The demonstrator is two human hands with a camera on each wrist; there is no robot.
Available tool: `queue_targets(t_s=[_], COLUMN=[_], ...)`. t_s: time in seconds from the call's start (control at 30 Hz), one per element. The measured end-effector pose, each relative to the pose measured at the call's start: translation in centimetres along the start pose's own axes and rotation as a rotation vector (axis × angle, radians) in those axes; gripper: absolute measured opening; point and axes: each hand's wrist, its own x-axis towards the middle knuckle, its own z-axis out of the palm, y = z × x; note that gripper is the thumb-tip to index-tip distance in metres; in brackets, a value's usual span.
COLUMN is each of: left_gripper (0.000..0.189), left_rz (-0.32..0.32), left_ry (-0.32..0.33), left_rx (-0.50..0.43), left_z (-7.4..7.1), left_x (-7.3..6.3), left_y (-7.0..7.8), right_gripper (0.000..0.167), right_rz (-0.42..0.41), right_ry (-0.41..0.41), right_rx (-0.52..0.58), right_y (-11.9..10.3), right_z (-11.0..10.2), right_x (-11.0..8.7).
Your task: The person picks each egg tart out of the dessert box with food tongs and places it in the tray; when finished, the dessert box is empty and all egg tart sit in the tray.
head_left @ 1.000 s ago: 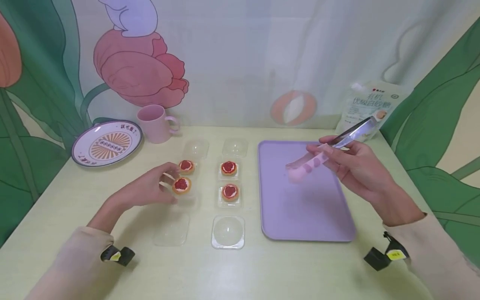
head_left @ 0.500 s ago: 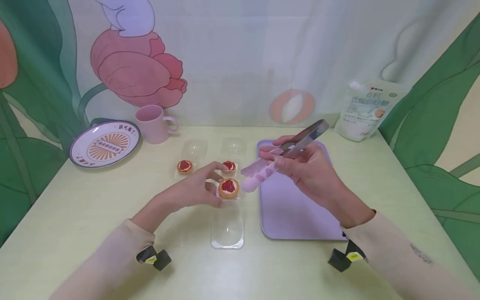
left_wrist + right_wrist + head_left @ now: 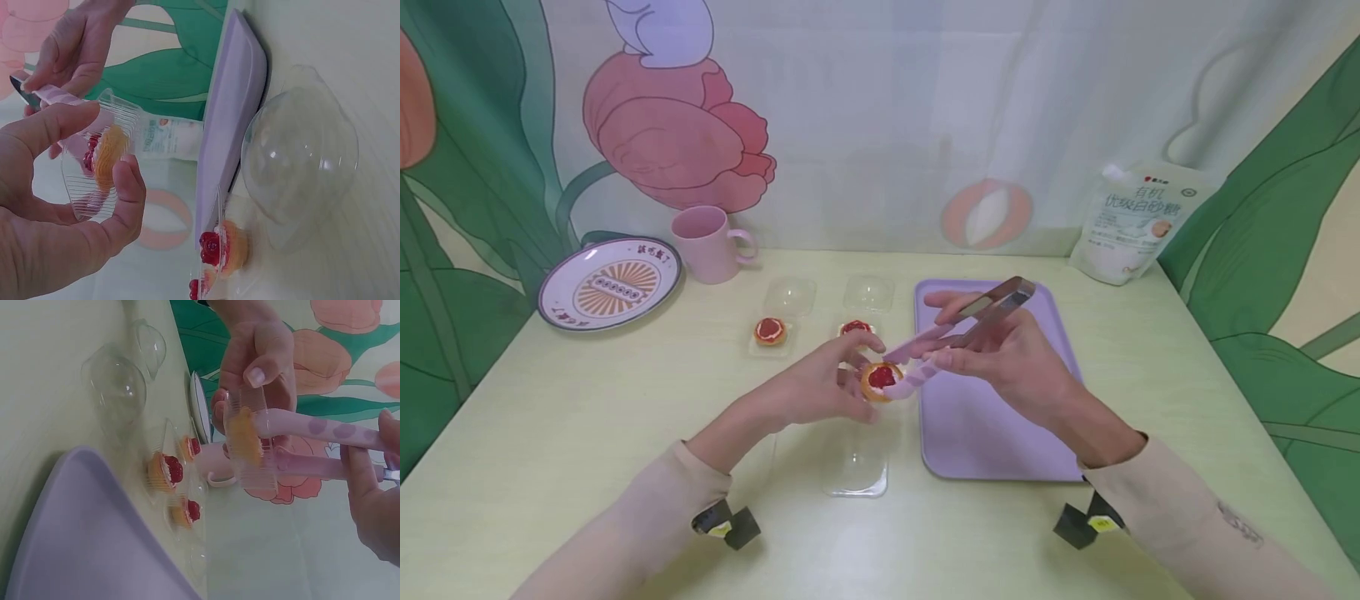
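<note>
I am noting the round golden tart with white cream and glossy red fruit as being held above the table, inside a clear ribbed plastic case. The left hand is gripping that case between thumb and curled fingers; the right hand is holding pink dotted tongs with a metal bend. Over the last second the case has been moving rightward and the tongs have been swinging in from over the flat lilac rectangular tray, so both are now meeting at the tart. I am judging this as tongs-on-tart work beginning; whether the tips are clamping or merely touching, I cannot tell. Three similar tarts are sitting in cases beyond. Further out, a pink mug and a white dark-rimmed plate are standing rear left, a pale printed pouch rear right.
</note>
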Motion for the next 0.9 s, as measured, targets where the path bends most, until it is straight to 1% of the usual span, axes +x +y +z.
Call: queue_targets(t_s=[0.1,0.2,0.27,0.37,0.57,0.63,0.77,0.9], left_gripper=[0.071,0.071,0.072,0.072,0.072,0.073,0.074,0.073], left_rz=[0.009,0.01,0.005,-0.01,-0.012,-0.005,0.004,0.007], left_ry=[-0.005,0.002,0.005,0.001,-0.003,-0.002,-0.003,-0.009], left_rx=[0.017,0.008,0.002,0.007,0.017,0.013,0.013,0.017], left_z=[0.3,0.4,0.5,0.5,0.5,0.5,0.4,0.4], left_x=[0.1,0.1,0.1,0.0,0.0,0.0,-0.1,-0.1], left_y=[0.1,0.2,0.3,0.3,0.2,0.2,0.3,0.2], right_gripper=[0.026,0.028,0.03,0.034,0.032,0.031,0.031,0.032], right_rz=[0.031,0.051,0.04,0.01,-0.059,-0.082,-0.123,-0.147], right_ry=[-0.007,-0.002,0.005,0.027,0.123,0.146,0.168,0.171], right_rx=[-0.083,-0.172,-0.239,-0.305,-0.453,-0.46,-0.431,-0.415], right_y=[0.0,-0.1,0.0,0.1,0.5,0.8,1.3,1.8], right_z=[0.2,0.4,0.5,0.6,0.3,0.1,-0.1,-0.2], right_x=[-0.1,-0.3,-0.4,-0.4,-0.4,-0.4,-0.3,-0.3])
